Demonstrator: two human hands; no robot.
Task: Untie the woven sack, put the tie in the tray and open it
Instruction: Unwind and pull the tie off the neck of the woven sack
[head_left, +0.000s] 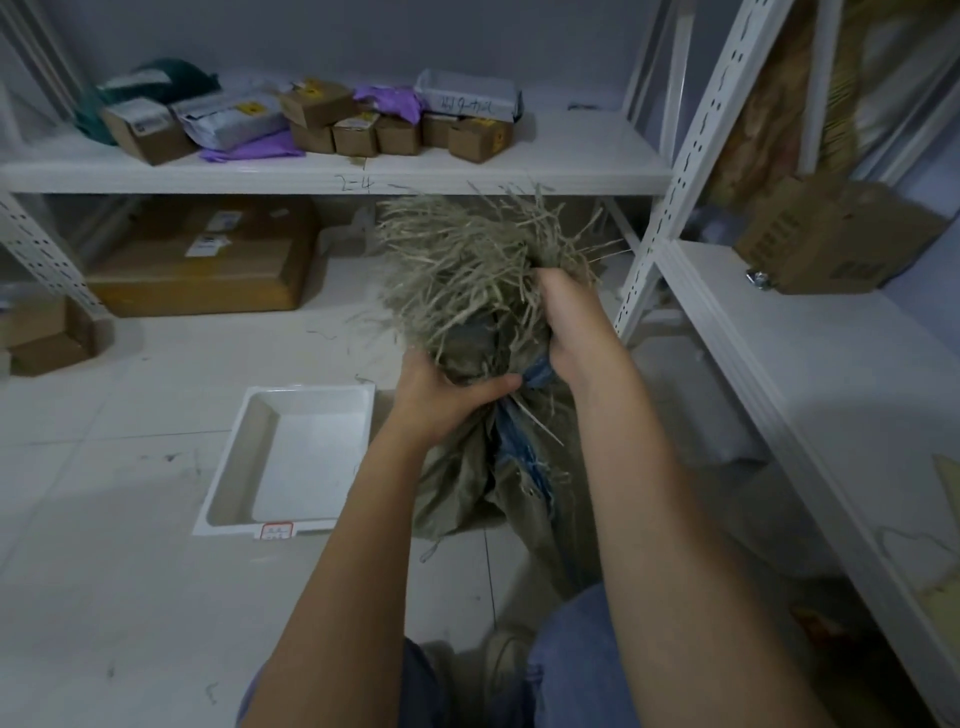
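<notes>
Both hands grip the drab woven sack's (467, 467) frayed, bunched neck.

One woven sack (483, 467) here, two hands on it, left hand (447, 387) and right hand (569, 322). One white tray (254, 452) on the floor. One blue tie (537, 373). Up on the shelf (332, 174), roughly seven small cartons (358, 136), two purple bags (254, 148).

Handwritten "2-4" on the front edge of the white shelf (358, 183).
</notes>
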